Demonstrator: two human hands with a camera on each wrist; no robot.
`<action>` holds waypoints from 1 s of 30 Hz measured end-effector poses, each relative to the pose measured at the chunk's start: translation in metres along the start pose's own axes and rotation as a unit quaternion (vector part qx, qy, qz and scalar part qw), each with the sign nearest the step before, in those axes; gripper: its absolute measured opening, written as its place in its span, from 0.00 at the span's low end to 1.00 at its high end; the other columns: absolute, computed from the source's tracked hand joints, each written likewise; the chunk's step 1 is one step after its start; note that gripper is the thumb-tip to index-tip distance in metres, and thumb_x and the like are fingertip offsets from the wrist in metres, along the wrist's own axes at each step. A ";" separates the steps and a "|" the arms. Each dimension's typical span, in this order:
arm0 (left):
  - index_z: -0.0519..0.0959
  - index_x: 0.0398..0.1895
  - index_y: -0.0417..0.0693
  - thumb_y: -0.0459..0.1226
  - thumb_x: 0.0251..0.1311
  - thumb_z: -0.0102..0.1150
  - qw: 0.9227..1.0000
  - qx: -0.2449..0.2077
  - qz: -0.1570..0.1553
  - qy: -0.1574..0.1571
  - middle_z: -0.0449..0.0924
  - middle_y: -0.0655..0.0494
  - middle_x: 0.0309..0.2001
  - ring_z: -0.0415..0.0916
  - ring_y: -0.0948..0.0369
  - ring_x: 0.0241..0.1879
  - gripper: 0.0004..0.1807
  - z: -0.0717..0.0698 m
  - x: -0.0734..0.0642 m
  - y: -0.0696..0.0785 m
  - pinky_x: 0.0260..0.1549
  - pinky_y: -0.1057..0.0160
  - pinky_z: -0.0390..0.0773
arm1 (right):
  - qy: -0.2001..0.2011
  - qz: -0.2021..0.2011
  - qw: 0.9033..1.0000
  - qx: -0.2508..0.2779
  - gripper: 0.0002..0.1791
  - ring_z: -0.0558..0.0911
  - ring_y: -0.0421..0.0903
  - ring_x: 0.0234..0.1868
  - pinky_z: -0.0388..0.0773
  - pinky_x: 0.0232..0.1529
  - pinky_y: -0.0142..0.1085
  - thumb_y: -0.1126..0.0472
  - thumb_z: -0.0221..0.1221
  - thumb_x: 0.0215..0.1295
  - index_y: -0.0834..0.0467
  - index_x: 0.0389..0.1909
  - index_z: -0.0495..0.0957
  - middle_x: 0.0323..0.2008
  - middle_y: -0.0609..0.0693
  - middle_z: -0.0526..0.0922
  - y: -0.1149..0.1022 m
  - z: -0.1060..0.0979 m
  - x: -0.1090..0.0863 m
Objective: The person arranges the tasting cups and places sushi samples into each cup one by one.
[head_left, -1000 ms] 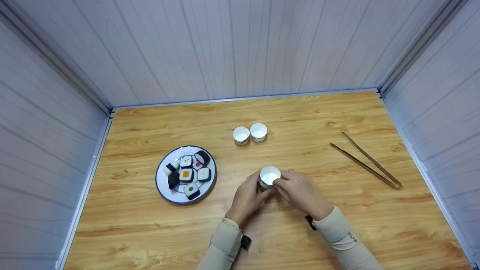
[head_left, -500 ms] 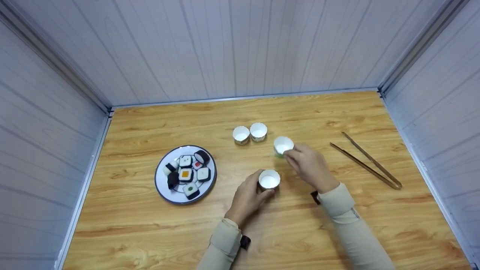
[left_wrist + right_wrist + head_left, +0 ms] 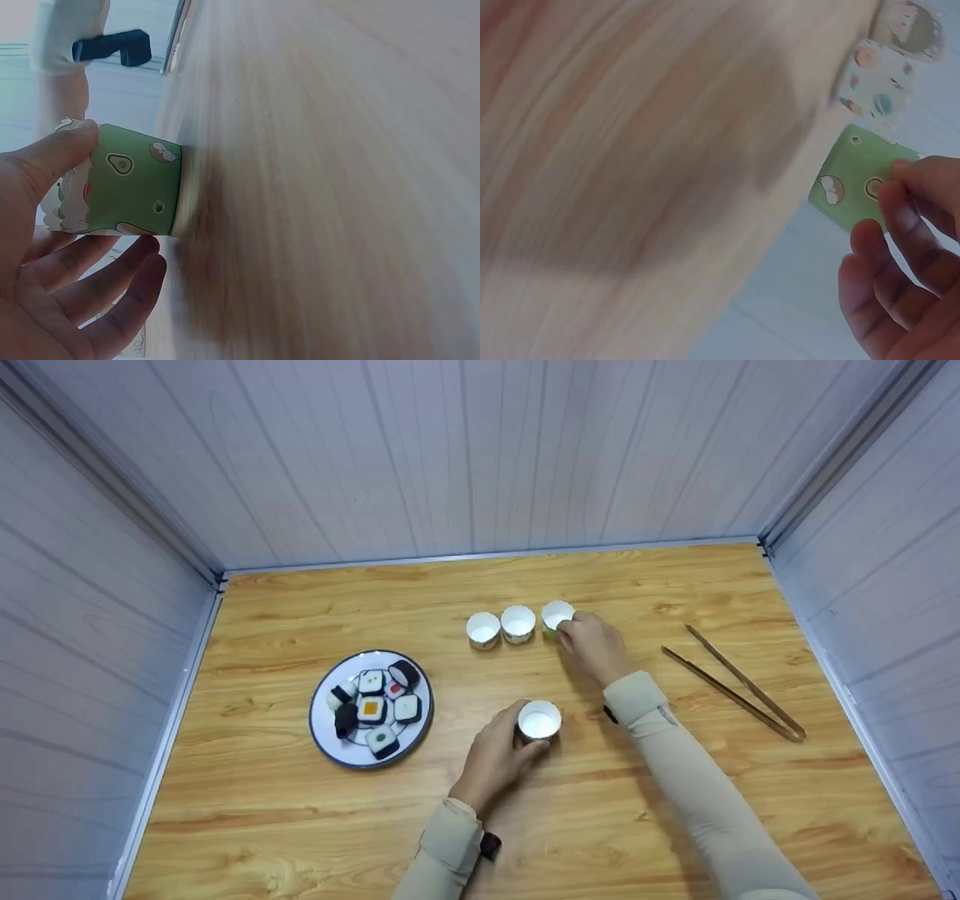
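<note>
My left hand (image 3: 495, 754) holds a paper baking cup (image 3: 539, 721) at the middle front, thumb on one side and fingers on the other. In the left wrist view this cup (image 3: 139, 176) is green with avocado prints and a pale scalloped rim. Farther back, my right hand (image 3: 596, 645) pinches the rim of a second green baking cup (image 3: 558, 615) between thumb and fingertips. The right wrist view shows that cup (image 3: 847, 176) tilted. Two more printed baking cups, one at the left (image 3: 483, 630) and one in the middle (image 3: 518, 624), stand just left of it.
A blue-rimmed white plate (image 3: 326, 735) with several sushi pieces (image 3: 373, 709) stands at the left. Metal tongs (image 3: 739, 686) lie spread at the right. Pale panel walls (image 3: 480, 465) enclose the wooden table (image 3: 262, 825) at the back and both sides.
My right hand has lifted a cup out of the one in my left hand and carried it back beside the two rear cups. My left hand stays at its cup.
</note>
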State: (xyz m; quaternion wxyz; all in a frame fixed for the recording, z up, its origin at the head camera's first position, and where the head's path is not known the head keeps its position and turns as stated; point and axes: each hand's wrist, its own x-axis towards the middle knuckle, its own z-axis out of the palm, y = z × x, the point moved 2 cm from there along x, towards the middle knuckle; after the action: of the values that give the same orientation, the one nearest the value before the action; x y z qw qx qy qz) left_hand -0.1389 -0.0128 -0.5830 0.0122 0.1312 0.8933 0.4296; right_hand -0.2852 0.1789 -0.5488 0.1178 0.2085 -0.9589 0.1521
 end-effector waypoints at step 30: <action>0.70 0.69 0.44 0.45 0.58 0.73 1.000 0.010 -0.003 -0.001 0.76 0.49 0.61 0.74 0.53 0.60 0.37 0.000 0.000 0.000 0.58 0.51 0.75 | 0.094 -0.093 0.991 0.009 0.06 0.76 0.49 0.25 0.77 0.21 0.43 0.63 0.66 0.65 0.62 0.38 0.84 0.27 0.52 0.79 -0.047 -0.044 -0.056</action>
State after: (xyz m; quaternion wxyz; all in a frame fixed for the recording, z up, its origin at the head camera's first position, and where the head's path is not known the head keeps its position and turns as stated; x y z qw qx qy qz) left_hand -0.1387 -0.0127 -0.5830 0.0131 0.1296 0.8979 0.4205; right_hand -0.2081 0.1740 -0.5125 0.2191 0.2829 -0.9186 0.1679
